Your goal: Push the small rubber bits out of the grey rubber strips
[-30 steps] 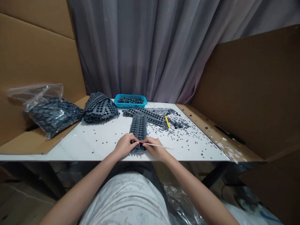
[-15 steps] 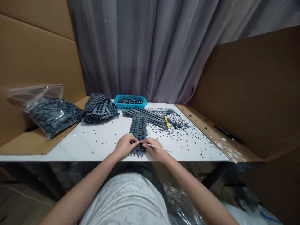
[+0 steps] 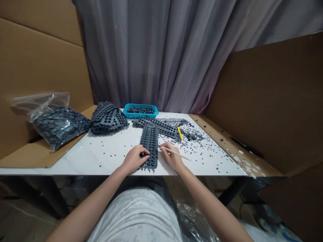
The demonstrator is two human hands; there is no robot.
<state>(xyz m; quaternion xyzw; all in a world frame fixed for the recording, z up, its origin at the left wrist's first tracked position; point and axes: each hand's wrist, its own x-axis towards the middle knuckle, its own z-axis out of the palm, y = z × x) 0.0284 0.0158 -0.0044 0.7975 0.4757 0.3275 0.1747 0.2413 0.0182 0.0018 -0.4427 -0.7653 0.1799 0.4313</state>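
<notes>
A dark grey moulded rubber-like sheet (image 3: 152,143) with rows of round parts lies lengthwise in front of me, its ragged short end close to the table edge. My left hand (image 3: 136,157) is closed at the sheet's left edge, thumb and curled fingers over its surface. Just off the right edge, my right hand (image 3: 172,156) pinches a thin white stick (image 3: 182,156). The stick's tip points left toward the sheet and its back end sticks out to the right. What kind of tool it is I cannot make out.
Behind lie more perforated sheets (image 3: 164,127), a yellow strip (image 3: 179,133) and a blue basket (image 3: 140,111) of small dark parts. On the left are a sheet pile (image 3: 108,118) and a clear bag (image 3: 62,126) of dark pieces. Small dark bits litter the white table (image 3: 101,148).
My right hand has moved right with the white stick, away from the sheet's surface. My left hand stays at the left edge, its fingers now slightly lower and no longer meeting the right.
</notes>
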